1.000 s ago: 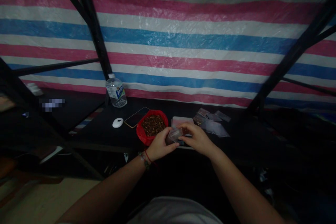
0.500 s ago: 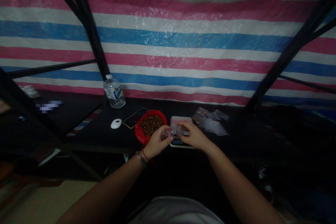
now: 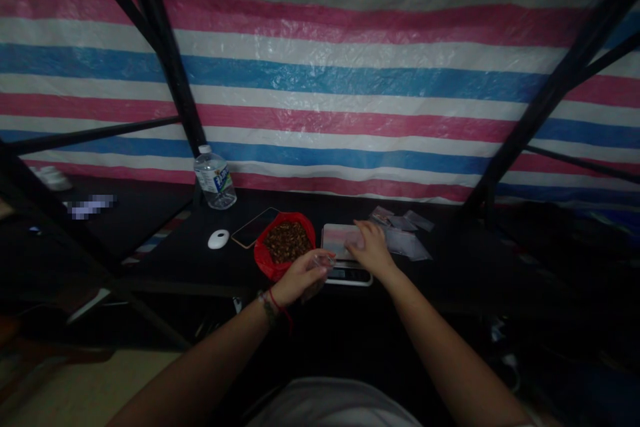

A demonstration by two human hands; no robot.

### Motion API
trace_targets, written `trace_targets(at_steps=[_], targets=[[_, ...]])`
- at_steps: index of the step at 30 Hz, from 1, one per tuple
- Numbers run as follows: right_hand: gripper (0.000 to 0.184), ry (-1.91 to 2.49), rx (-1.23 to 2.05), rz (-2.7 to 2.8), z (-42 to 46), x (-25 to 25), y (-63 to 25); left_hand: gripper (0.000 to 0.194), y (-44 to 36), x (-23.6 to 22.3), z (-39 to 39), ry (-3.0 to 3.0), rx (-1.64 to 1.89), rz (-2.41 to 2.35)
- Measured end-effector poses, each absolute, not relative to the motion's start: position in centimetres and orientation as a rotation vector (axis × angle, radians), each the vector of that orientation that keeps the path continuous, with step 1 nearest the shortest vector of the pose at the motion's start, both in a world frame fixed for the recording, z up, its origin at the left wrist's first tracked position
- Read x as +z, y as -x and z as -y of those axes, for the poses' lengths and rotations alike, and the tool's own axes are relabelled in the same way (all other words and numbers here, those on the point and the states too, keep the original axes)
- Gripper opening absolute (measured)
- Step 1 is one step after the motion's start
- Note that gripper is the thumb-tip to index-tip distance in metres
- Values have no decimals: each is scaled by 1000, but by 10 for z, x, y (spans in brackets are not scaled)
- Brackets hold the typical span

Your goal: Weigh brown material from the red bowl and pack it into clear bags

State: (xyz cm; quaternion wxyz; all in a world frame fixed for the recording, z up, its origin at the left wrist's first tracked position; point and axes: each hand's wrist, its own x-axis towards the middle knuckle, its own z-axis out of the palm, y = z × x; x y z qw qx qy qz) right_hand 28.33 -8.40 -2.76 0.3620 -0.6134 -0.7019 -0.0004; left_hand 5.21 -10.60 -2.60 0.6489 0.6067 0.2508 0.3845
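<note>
My left hand (image 3: 299,278) is closed around a small clear plastic cup (image 3: 324,261), just in front of the red plastic bag. Over the right side of the white kitchen scale (image 3: 334,237), my right hand (image 3: 374,251) has its fingers curved round another small clear cup (image 3: 354,240). Whether that second cup rests on the scale's plate I cannot tell. The scale's dark display (image 3: 341,274) shows at its front edge. Left of the scale sits the open red bag (image 3: 261,257), full of small brown pieces (image 3: 287,241).
Small clear bags (image 3: 406,242) lie right of the scale, some with contents. A phone (image 3: 253,228), a white oval device (image 3: 219,239) and a clear bottle (image 3: 215,179) are on the left. Black metal posts (image 3: 167,73) frame the dark table; striped sheeting hangs behind.
My right hand has moved away from my left hand, with its cup, to above the scale's plate. The left hand has lowered slightly, still holding its cup.
</note>
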Motion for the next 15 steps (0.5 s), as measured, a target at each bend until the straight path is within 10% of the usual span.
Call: trace_targets(at_steps=[15], targets=[[7,1051,734,1977,136,26,-244,57,-56,-24,111,-1076,743,-374]])
